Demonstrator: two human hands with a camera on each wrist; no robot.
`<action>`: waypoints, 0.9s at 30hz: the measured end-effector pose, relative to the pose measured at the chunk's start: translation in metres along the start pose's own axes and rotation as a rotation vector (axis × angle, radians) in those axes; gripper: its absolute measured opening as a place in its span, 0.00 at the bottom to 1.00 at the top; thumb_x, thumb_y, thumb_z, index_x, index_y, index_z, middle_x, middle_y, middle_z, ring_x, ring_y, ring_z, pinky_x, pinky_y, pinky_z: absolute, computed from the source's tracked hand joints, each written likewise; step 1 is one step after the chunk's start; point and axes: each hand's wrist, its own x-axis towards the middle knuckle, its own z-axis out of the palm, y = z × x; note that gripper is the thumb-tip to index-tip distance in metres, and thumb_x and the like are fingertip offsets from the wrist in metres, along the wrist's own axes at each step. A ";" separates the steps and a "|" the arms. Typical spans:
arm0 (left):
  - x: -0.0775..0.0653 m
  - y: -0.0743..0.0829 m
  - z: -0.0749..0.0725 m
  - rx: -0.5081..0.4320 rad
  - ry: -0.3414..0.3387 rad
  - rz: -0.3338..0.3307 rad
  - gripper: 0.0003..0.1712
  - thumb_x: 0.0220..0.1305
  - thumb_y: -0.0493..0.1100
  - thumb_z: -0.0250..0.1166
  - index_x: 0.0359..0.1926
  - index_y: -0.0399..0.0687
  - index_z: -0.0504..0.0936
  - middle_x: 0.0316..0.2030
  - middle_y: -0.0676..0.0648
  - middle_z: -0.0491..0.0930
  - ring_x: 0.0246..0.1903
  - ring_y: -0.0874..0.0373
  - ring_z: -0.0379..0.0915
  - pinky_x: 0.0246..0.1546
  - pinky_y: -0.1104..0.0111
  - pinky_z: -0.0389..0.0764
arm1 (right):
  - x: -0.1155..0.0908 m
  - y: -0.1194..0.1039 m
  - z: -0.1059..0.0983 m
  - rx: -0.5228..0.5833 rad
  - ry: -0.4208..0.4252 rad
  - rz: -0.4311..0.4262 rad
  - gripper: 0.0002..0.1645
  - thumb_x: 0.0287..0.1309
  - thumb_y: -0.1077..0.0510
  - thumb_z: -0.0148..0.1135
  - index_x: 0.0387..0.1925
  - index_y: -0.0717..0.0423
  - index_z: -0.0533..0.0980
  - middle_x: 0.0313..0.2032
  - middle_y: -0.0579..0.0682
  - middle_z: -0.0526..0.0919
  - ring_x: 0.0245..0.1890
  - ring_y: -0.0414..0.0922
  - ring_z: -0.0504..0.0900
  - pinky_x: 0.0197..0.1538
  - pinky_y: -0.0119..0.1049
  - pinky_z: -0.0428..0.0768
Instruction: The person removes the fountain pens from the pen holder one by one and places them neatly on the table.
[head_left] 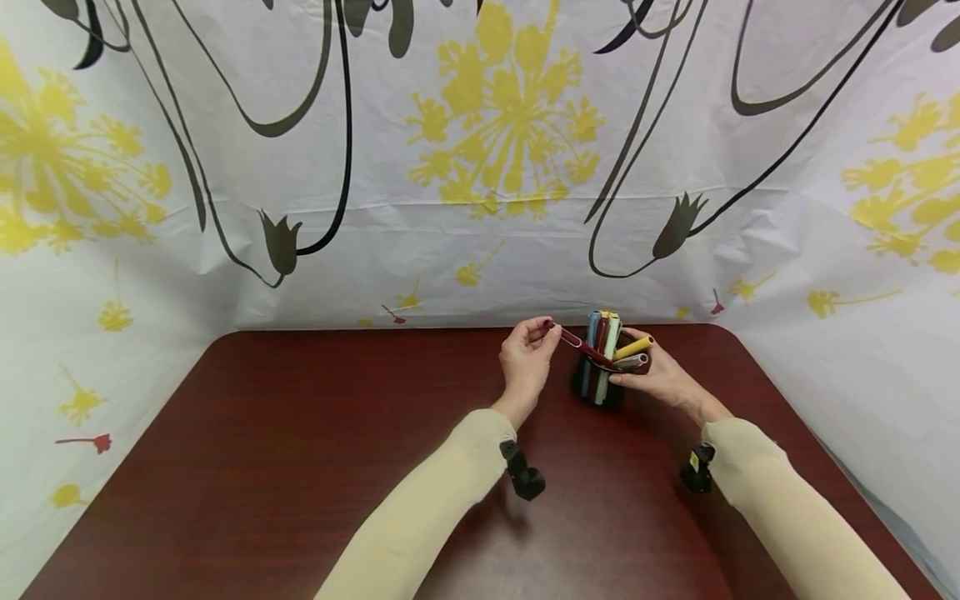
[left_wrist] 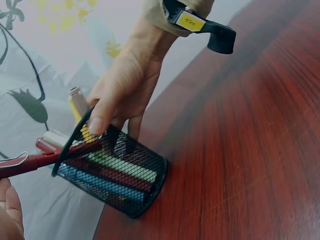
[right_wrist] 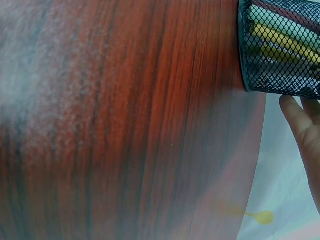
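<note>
A dark red pen with a metal clip (left_wrist: 32, 161) slants into a black mesh pen cup (left_wrist: 159, 172), its lower end inside the rim. My left hand (head_left: 527, 360) pinches the pen's upper end, left of the cup. From the right side, my right hand (head_left: 663, 379) grips the cup near its rim, thumb on the mesh in the left wrist view. Blue, red, pale green, yellow and silver-grey pens or markers stand in the cup; a yellow one (head_left: 634, 347) leans right over the rim. Only part of the cup and a few fingers show in the right wrist view.
The cup stands near the back edge of a dark red wood-grain table (head_left: 337, 433). Behind and beside the table hangs a white cloth (head_left: 375, 192) with yellow and grey plant prints. A black wrist camera (head_left: 522, 471) sits on each sleeve cuff.
</note>
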 end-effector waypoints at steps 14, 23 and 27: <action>0.028 -0.001 -0.034 -0.344 0.160 -0.182 0.19 0.60 0.32 0.64 0.50 0.27 0.74 0.31 0.50 0.81 0.30 0.65 0.78 0.41 0.66 0.82 | 0.000 0.001 -0.005 0.033 -0.024 0.040 0.49 0.54 0.60 0.67 0.71 0.56 0.49 0.61 0.65 0.64 0.52 0.39 0.72 0.46 0.22 0.73; 0.040 -0.017 -0.062 -0.292 0.261 -0.270 0.17 0.62 0.34 0.63 0.52 0.33 0.76 0.38 0.43 0.80 0.44 0.46 0.80 0.45 0.64 0.81 | 0.001 0.003 -0.002 0.032 -0.026 0.044 0.49 0.55 0.60 0.67 0.71 0.57 0.48 0.61 0.66 0.62 0.56 0.56 0.68 0.46 0.23 0.73; 0.045 -0.025 -0.070 -0.275 0.286 -0.280 0.18 0.60 0.33 0.63 0.51 0.31 0.76 0.39 0.40 0.81 0.44 0.44 0.80 0.46 0.62 0.81 | 0.000 0.001 -0.001 0.050 -0.034 0.045 0.49 0.56 0.60 0.66 0.71 0.57 0.48 0.62 0.66 0.62 0.57 0.57 0.68 0.46 0.23 0.73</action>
